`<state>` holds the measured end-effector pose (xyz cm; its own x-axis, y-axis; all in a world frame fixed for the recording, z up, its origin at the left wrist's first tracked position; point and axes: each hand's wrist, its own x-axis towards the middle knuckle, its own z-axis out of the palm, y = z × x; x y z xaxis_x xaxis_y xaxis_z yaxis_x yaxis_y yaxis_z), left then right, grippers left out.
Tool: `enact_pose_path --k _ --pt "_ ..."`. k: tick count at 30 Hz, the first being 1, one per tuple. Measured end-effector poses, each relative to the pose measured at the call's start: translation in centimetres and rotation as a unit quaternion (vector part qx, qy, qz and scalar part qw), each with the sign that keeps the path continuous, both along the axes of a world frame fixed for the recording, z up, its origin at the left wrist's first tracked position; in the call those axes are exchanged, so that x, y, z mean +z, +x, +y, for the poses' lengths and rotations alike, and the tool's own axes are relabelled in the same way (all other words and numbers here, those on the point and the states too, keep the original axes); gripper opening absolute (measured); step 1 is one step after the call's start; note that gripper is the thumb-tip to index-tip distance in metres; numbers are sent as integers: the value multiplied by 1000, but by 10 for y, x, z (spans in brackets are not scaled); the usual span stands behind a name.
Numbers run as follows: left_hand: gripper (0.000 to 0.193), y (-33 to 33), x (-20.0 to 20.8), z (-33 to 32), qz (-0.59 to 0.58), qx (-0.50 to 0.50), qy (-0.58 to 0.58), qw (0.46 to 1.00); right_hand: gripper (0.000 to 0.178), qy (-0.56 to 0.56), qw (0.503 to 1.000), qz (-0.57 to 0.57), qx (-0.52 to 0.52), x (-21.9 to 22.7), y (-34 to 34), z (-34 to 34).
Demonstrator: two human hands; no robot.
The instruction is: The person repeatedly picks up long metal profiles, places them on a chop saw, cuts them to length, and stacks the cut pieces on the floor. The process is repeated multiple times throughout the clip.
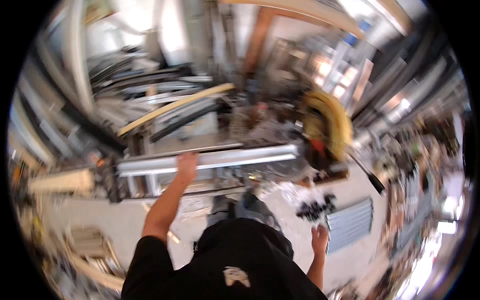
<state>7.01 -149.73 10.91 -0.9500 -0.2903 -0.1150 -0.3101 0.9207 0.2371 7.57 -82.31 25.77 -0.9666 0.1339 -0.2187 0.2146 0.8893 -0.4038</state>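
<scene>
My left hand is closed over the near edge of a long, pale metal profile, which lies crosswise in front of me along a work bench. Its fingertips are partly lost in blur. My right hand hangs apart from it, low at my right side above the floor. Its fingers look bent, but blur hides whether anything is between them. Closest to that hand are a stack of grey metal strips and a cluster of small black pieces. Beyond the profile's right end stands a yellow-guarded cutting saw with a black-tipped handle.
More profiles and offcuts fill the rack behind the bench, with a yellow strip slanting across. Long bars lean at both sides. A wooden beam juts in at left. Wooden pieces lie at lower left, and shavings litter the floor.
</scene>
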Motion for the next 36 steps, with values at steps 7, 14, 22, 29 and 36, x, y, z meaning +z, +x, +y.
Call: enact_pose_path --k 7,14,22,29,36 --pt "85 -93 37 98 7 -85 48 995 35 -126 918 351 -136 193 -127 -70" --pt "104 -134 10 144 -59 -30 81 995 23 8 979 187 79 265 -214 -143" --pt "96 -128 13 151 -64 -33 42 996 14 -9 982 171 84 267 -222 -145" --pt "93 -126 19 152 -13 -12 43 999 14 -49 984 159 63 262 -224 -138" --pt "102 -126 4 155 20 -14 23 999 22 39 989 76 119 280 -228 -142"
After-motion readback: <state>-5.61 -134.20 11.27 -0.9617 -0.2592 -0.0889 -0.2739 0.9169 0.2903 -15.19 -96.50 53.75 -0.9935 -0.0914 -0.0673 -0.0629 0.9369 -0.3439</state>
